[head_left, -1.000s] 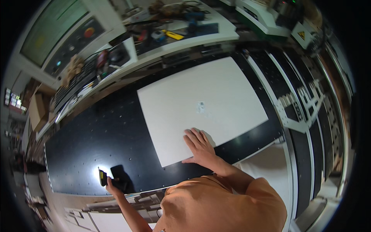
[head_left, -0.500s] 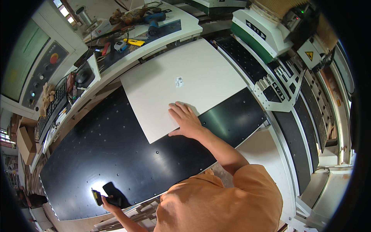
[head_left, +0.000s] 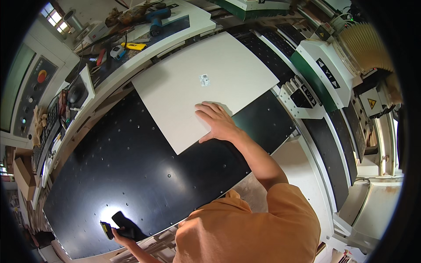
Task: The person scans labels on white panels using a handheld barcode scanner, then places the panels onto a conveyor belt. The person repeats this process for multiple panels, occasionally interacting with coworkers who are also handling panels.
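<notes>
A large white rectangular panel (head_left: 175, 105) lies flat on the black machine table (head_left: 144, 175), with a small printed label (head_left: 205, 79) near its middle. My right hand (head_left: 217, 122) rests on the panel's near edge, fingers spread and palm down. At the lower left, my left hand (head_left: 122, 237) is closed around a black-and-yellow handheld scanner (head_left: 106, 230), held low over the table. A dark shape, its shadow or reflection, shows on the shiny surface beside it.
A white-and-green machine carriage (head_left: 322, 74) stands at the right, near a white bracket (head_left: 301, 98). On the far bench lie a blue power tool (head_left: 156, 19), a yellow cutter (head_left: 133, 46) and a tape measure (head_left: 117, 51). A control panel (head_left: 35, 83) with a red button is at left.
The green-and-white carriage has moved rightward and nearer along its rail. The whole view has shifted slightly. My right hand stays on the panel, and my left still grips the scanner.
</notes>
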The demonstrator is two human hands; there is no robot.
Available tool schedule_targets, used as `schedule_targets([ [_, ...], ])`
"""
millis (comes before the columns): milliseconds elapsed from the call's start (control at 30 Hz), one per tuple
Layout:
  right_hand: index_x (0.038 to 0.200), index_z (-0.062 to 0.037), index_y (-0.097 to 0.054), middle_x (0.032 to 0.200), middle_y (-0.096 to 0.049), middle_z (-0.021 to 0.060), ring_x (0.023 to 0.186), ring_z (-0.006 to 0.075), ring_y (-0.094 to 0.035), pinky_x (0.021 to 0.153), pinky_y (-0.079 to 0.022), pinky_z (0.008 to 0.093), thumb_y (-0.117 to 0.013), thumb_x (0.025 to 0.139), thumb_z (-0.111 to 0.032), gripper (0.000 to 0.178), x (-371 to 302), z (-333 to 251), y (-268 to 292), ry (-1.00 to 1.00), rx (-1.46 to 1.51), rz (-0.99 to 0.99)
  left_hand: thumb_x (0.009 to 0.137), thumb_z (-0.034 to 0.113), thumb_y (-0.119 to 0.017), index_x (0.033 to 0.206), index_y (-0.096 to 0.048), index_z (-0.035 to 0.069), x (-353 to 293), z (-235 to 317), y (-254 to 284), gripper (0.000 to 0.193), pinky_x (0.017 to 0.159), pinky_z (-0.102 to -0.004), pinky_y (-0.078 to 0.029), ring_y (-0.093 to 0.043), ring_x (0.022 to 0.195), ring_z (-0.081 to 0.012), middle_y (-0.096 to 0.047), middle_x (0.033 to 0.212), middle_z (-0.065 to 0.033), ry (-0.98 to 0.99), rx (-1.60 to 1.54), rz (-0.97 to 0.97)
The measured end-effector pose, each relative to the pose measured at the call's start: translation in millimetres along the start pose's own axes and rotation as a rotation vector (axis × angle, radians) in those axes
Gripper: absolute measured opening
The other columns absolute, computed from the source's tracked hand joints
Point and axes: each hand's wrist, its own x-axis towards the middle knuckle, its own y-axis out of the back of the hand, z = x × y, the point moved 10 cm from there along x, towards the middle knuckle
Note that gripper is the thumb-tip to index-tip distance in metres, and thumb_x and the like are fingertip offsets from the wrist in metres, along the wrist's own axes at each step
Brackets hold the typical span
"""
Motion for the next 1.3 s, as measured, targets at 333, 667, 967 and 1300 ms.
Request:
schedule_targets([
  [333,0.13,-0.006,-0.057,0.148,-0.047,0.0058,0.14,0.0283,-0.037,0.116,-0.032,0.0463,-0.089,0.056,-0.049,0.091,-2.4,26.6,16.3,0.006,-0.028,0.006,0.094,0.043,-0.064,0.098,-0.064,0.001,3.6,1.8,3.5,0.042,0.064,-0.0337,-0.051,-0.061,0.066,-0.0202,-0.063,0.072,-0.0098,0.034,0.055,0.007],
  [667,0.13,-0.0066,-0.057,0.147,-0.047,0.0045,0.139,0.0276,-0.038,0.116,-0.032,0.0443,-0.09,0.055,-0.046,0.091,-7.0,48.3,26.5,-0.028,-0.012,0.005,0.094,0.043,-0.064,0.093,-0.062,0.004,20.2,0.9,-2.3,0.039,0.064,-0.0343,-0.052,-0.06,0.065,-0.0197,-0.063,0.071,-0.0088,0.007,0.01,-0.024],
  [967,0.133,-0.0024,-0.057,0.147,-0.049,0.0123,0.138,0.0338,-0.042,0.115,-0.034,0.0458,-0.092,0.053,-0.038,0.095,-9.2,45.7,20.6,0.038,-0.07,0.036,0.097,0.046,-0.053,0.127,-0.062,0.01,-21.9,-19.5,-30.4,0.048,0.082,-0.054,-0.055,-0.065,0.09,-0.0286,-0.067,0.109,-0.0107,0.218,-0.194,-0.11],
  [1300,0.143,-0.0014,-0.047,0.153,-0.044,0.016,0.14,0.0373,-0.04,0.116,-0.033,0.0469,-0.085,0.071,-0.022,0.084,-14.3,73.1,-8.1,0.084,-0.151,-0.05,0.088,0.021,-0.072,0.1,-0.068,-0.002,-153.9,1.9,-19.5,0.026,0.067,-0.0307,-0.053,-0.064,0.07,-0.0141,-0.068,0.078,-0.0063,0.052,-0.144,-0.18],
])
